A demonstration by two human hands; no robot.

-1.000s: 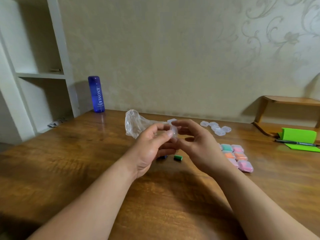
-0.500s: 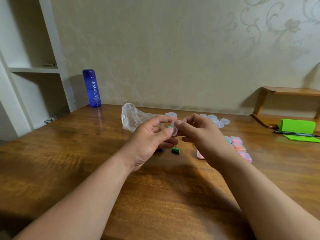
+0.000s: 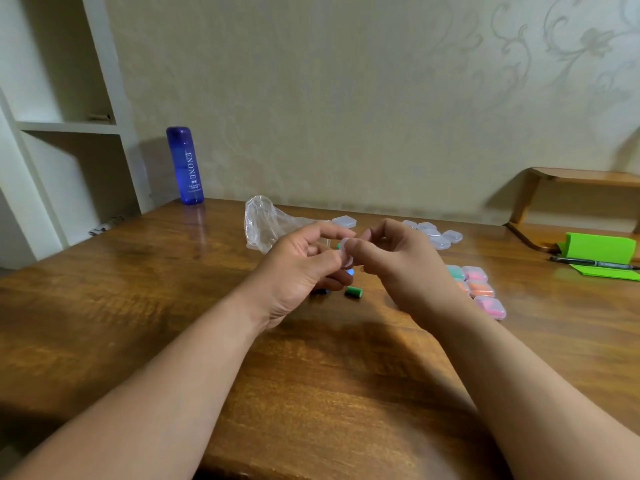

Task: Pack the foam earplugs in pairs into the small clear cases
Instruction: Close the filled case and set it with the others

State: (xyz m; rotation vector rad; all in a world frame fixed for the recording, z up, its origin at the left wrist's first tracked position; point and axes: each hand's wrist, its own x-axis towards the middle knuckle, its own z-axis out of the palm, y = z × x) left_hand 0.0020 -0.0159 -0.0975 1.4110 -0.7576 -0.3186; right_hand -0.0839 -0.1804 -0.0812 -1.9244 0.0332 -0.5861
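My left hand [image 3: 301, 271] and my right hand [image 3: 398, 268] meet above the middle of the table, and both pinch one small clear case [image 3: 345, 252] between fingertips. A green earplug [image 3: 353, 292] lies on the wood just below the hands. A blue earplug [image 3: 349, 271] shows partly under my left fingers. Several empty clear cases [image 3: 436, 237] lie behind my right hand, and one more [image 3: 344, 221] sits behind my left. Filled cases [image 3: 479, 287] with pink, orange and green plugs lie in rows to the right, partly hidden by my right hand.
A crumpled clear plastic bag [image 3: 266, 223] lies behind my left hand. A blue bottle [image 3: 185, 166] stands at the back left by a white shelf unit [image 3: 69, 126]. Green notepads [image 3: 601, 247] and a black pen [image 3: 588, 263] lie at the right, near a small wooden shelf [image 3: 585, 176].
Both hands stayed together on the clear case, with the fingers shifting slightly on it. The camera tilted up a little, so the table's objects sit lower in view.
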